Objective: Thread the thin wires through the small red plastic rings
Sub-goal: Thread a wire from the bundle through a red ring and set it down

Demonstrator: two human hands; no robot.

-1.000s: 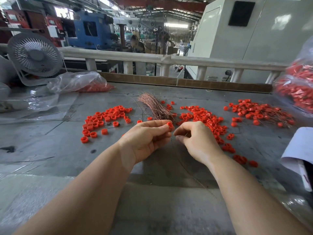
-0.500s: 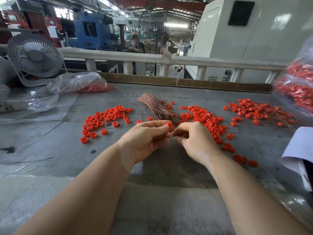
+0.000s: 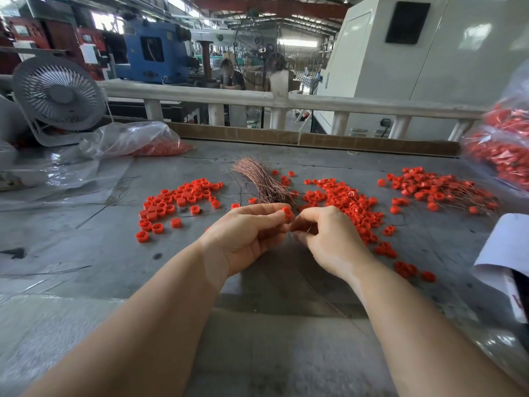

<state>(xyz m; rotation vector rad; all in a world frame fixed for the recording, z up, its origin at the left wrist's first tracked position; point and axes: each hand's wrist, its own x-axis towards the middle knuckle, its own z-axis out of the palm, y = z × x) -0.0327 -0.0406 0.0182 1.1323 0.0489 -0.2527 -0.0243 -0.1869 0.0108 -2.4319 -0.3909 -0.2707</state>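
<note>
Flanking wire bundle (image 3: 262,183): red rings (image 3: 177,200).

A factory floor, this: steel roof trusses (image 3: 274,7) overhead, a blue machine (image 3: 151,53) and a big white machine cabinet (image 3: 429,67) beyond the railing (image 3: 257,98). A grey counter (image 3: 114,253) carries loose red rings (image 3: 183,196) in heaps, a wire bundle (image 3: 263,181) near its far edge, bagged parts (image 3: 503,150) at the right edge.
</note>
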